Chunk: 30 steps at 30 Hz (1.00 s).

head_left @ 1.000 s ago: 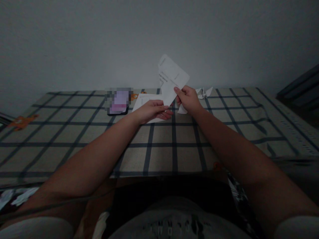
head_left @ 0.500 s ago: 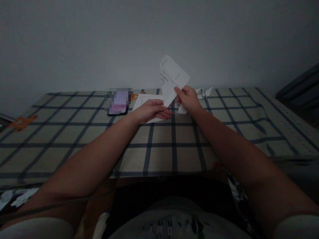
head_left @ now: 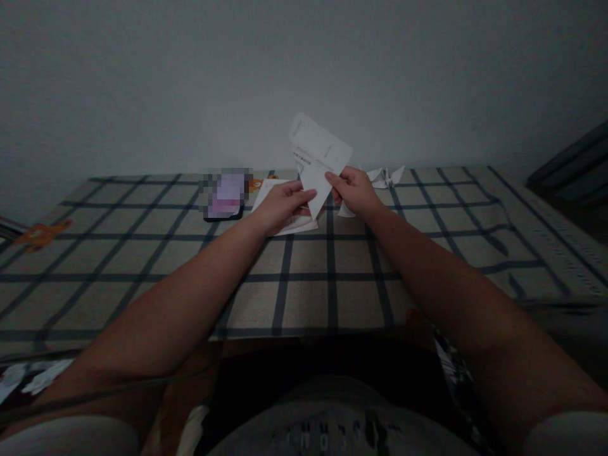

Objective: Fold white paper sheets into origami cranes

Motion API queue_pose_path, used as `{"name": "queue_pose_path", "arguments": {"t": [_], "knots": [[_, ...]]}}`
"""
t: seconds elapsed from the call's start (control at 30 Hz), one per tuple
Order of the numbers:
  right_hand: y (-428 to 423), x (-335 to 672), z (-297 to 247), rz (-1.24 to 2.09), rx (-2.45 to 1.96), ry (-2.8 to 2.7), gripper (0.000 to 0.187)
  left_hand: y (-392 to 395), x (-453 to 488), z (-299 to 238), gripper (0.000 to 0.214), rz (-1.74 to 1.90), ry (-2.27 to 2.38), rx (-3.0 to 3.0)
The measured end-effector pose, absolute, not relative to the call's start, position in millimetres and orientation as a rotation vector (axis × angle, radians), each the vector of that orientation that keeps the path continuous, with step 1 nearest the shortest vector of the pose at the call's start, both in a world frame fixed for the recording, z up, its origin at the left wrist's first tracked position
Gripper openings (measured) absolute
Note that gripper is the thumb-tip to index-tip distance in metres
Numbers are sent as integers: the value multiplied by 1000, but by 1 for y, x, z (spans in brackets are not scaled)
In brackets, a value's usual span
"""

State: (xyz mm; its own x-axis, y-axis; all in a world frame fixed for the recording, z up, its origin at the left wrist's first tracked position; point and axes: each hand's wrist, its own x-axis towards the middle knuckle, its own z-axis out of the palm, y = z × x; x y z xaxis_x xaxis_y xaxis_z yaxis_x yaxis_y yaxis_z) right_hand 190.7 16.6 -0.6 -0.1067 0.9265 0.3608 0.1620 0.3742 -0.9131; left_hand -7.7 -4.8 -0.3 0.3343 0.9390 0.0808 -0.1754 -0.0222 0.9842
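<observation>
A white sheet of paper (head_left: 320, 149) with printed text, partly folded so its lower end tapers to a point, is held tilted above the table. My right hand (head_left: 355, 190) pinches its right edge between thumb and fingers. On the lower left edge, my left hand (head_left: 284, 206) has its thumb against the paper, with fingers behind it. Below my left hand lies another white paper (head_left: 266, 193), largely covered by that hand. A folded white paper bird (head_left: 387, 177) sits behind my right hand, partly hidden.
A phone (head_left: 225, 196), its screen blurred out, lies left of the papers. The checked tablecloth (head_left: 304, 297) covers the table, which stands against a grey wall (head_left: 304, 57). A dark slatted object (head_left: 574, 164) is at the far right.
The held paper has moved left and slightly down. My left thumb now rests on its lower edge, where before the fingers were looser around the tip.
</observation>
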Motion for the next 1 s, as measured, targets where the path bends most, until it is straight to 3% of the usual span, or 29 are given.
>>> {"name": "queue_pose_path", "arguments": {"t": [0.67,1.0], "knots": [[17,190,2,941,-1031,-1487,55,-1,-7,0,29,1057,739,1155],[19,192,1,927,-1033,-1460,53,-8,-8,10,12,1041,785,1151]]}}
